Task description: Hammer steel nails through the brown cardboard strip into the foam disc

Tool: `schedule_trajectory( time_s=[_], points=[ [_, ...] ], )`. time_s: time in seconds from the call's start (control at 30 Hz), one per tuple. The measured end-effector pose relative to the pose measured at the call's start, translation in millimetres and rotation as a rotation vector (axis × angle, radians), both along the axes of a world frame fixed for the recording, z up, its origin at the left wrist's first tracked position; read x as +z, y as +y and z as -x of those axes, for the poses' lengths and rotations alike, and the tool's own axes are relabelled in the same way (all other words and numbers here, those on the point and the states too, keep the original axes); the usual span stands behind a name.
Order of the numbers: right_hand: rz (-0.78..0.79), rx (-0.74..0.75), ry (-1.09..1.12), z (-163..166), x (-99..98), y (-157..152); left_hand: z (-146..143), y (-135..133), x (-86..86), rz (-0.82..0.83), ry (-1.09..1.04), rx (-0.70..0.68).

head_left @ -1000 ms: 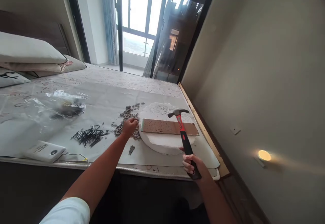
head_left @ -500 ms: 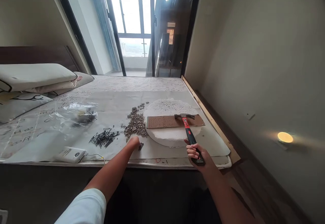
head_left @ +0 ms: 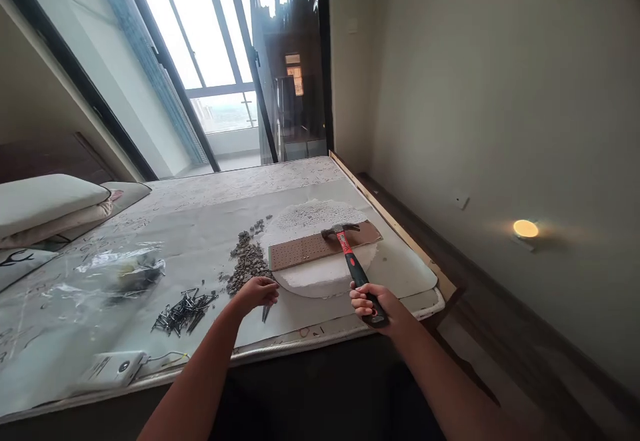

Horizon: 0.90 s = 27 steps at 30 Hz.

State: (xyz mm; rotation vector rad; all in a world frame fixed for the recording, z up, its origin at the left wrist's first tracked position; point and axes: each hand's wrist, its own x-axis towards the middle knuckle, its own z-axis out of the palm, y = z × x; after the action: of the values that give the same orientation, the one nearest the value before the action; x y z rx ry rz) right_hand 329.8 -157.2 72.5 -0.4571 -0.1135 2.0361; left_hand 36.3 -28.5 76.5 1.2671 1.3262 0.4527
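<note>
My right hand (head_left: 374, 305) is closed round the black grip of a red-and-black claw hammer (head_left: 350, 260). The hammer's head rests on a brown perforated board (head_left: 310, 246) that lies across a white round foam slab (head_left: 315, 274). My left hand (head_left: 256, 292) hovers with bent fingers over a few loose nails (head_left: 265, 312) on the sheet, just below a heap of small brown bits (head_left: 246, 262). Whether its fingers pinch a nail I cannot make out.
A bigger pile of dark nails (head_left: 184, 308) lies to the left, with a crumpled clear plastic bag (head_left: 115, 274) behind it. A white power bank (head_left: 113, 369) with a cable sits near the bed's front edge. Pillows (head_left: 47, 204) lie far left. A wall with a lit night lamp (head_left: 525, 229) runs along the right.
My left hand pulled back from the heap of brown bits to the few nails near the front edge. The hammer's head came down onto the board. The view swung left.
</note>
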Motion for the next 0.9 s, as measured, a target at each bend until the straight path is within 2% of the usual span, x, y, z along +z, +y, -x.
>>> schedule_trajectory(
  time_s=[0.1,0.17,0.23,0.33,0.43,0.5,0.6,0.67,0.77,0.9],
  points=[
    [0.012,0.030,-0.016,-3,-1.2,2,-28,-4,17.4,-0.028,-0.238,-0.052],
    [0.018,0.024,-0.013,-3,-0.8,3,-47,-2,23.0,-0.059,-0.366,-0.075],
    [0.020,0.010,-0.006,-4,-0.3,4,-65,3,23.2,-0.101,-0.440,-0.062],
    [0.018,0.010,0.000,-5,-0.2,4,-85,19,16.2,-0.199,-0.414,-0.002],
    [0.027,0.012,-0.008,-6,0.4,5,-97,38,7.3,-0.378,-0.226,0.067],
    [0.039,0.004,-0.016,-7,2.3,5,-102,48,2.9,-0.571,-0.012,0.088],
    [0.056,-0.011,-0.032,-7,6.9,6,-108,58,-1.4,-0.892,0.331,0.033],
    [0.065,-0.015,-0.051,-7,10.0,5,-112,62,-4.6,-1.016,0.501,-0.025],
    [0.073,-0.017,-0.061,-7,12.7,5,-115,66,-11.3,-1.036,0.651,-0.119],
    [0.074,-0.014,-0.041,-9,10.8,6,-115,71,-20.5,-1.001,0.733,-0.218]
  ],
)
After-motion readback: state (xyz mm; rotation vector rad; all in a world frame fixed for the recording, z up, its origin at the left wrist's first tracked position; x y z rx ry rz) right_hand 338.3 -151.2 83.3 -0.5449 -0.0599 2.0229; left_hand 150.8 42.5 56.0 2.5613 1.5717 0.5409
